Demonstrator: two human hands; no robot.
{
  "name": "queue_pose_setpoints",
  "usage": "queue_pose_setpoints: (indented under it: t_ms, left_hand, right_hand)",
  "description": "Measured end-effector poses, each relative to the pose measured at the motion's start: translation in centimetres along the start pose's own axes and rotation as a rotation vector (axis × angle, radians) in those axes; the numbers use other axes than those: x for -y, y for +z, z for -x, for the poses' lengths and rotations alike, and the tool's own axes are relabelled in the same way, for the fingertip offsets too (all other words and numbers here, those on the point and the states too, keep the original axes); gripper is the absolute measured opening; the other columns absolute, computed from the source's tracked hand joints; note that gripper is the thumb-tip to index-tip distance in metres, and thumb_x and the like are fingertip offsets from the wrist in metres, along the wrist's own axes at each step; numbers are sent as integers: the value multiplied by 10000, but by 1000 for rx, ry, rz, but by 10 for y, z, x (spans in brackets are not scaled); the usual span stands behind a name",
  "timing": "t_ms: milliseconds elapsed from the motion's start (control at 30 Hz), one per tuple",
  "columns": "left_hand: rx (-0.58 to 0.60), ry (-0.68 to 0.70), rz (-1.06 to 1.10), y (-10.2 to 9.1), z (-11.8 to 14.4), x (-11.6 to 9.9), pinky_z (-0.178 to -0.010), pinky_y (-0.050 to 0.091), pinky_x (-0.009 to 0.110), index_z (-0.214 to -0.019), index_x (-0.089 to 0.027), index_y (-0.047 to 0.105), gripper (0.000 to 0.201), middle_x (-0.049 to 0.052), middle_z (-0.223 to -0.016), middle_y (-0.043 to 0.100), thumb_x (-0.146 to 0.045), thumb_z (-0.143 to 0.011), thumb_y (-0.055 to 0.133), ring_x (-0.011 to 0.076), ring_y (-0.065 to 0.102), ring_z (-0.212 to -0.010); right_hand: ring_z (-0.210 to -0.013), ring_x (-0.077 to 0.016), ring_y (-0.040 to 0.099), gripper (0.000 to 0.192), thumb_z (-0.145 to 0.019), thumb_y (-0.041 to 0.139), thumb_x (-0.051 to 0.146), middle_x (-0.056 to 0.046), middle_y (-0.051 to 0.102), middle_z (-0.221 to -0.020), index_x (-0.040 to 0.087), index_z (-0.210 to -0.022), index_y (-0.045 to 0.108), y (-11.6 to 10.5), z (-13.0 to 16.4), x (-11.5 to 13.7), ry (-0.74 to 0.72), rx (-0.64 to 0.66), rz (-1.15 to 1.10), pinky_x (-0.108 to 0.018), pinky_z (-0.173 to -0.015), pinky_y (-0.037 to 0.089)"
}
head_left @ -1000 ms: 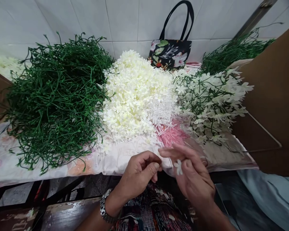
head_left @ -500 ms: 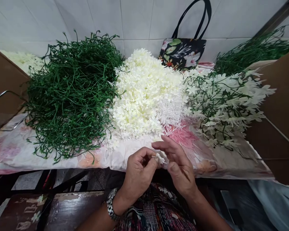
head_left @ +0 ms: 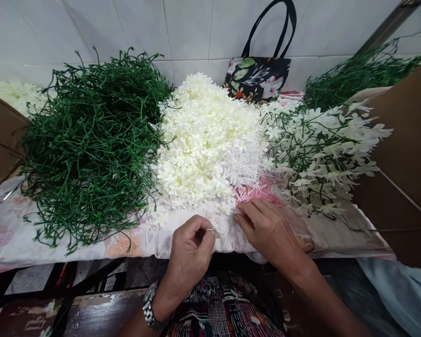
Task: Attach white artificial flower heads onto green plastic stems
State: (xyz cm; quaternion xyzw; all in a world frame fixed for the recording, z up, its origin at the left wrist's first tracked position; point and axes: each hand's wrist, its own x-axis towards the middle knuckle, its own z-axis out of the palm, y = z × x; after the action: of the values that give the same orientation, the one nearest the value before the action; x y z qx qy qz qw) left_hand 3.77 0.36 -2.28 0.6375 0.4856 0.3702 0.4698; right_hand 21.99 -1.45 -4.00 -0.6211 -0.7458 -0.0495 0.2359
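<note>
My left hand [head_left: 189, 250], with a metal watch at the wrist, is pinched shut on a small white flower piece at the front edge of the cloth. My right hand [head_left: 268, 229] lies palm down on the cloth with its fingertips at the near edge of the pile of white plastic stamens [head_left: 245, 166]; whether it grips anything I cannot tell. Just beyond both hands rises a big heap of cream artificial blossoms [head_left: 203, 135]. A mound of green plastic stems [head_left: 91, 140] lies to the left.
Finished sprays of white flowers on green stems [head_left: 323, 150] lie at the right. A black floral tote bag [head_left: 257, 77] leans on the tiled wall. A floral cloth [head_left: 7, 234] covers the table. Brown cardboard [head_left: 407, 140] stands at the right.
My right hand has moved away from my left hand and gone forward onto the cloth at the stamen pile. My left hand keeps its pinch and has dropped slightly.
</note>
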Motion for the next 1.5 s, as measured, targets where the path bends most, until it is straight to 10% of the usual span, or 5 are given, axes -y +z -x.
queue_pose_setpoints:
  t_ms: [267, 733, 1100, 1500]
  left_hand:
    - [225, 393, -243, 15, -14, -9, -832, 492, 351, -682, -172, 508, 176, 138, -987, 656, -35, -767, 438, 214, 607, -980]
    - [361, 586, -636, 27, -15, -14, -746, 465, 435, -719, -145, 563, 174, 153, -1013, 662, -32, -769, 440, 254, 546, -837]
    - [20, 39, 30, 15, -16, -23, -577, 392, 246, -592, -182, 502, 173, -13, -600, 507, -148, -760, 526, 127, 479, -593]
    - [161, -222, 468, 18, -2, -23, -582, 412, 249, -611, -153, 582, 172, -1, -609, 531, -250, -750, 611, 128, 494, -597]
  right_hand:
    - [-736, -197, 556, 223, -859, 413, 98, -58, 600, -769, 168, -1022, 548, 0, 7, 0, 27, -27, -145, -324, -686, 446]
    - [-696, -186, 533, 165, -893, 442, 167, -53, 577, -734, 182, -911, 605, -14, 13, -13, 94, -74, -153, -316, -657, 421]
    - [-675, -124, 614, 56, -875, 558, 208, 1, 658, -803, 253, -863, 587, -43, 21, 29, 415, -187, -1204, -229, -592, 505]
    - [-789, -168, 624, 56, -818, 621, 236, -39, 674, -831, 222, -765, 627, -4, 9, 35, 374, -303, -1035, -309, -699, 511]
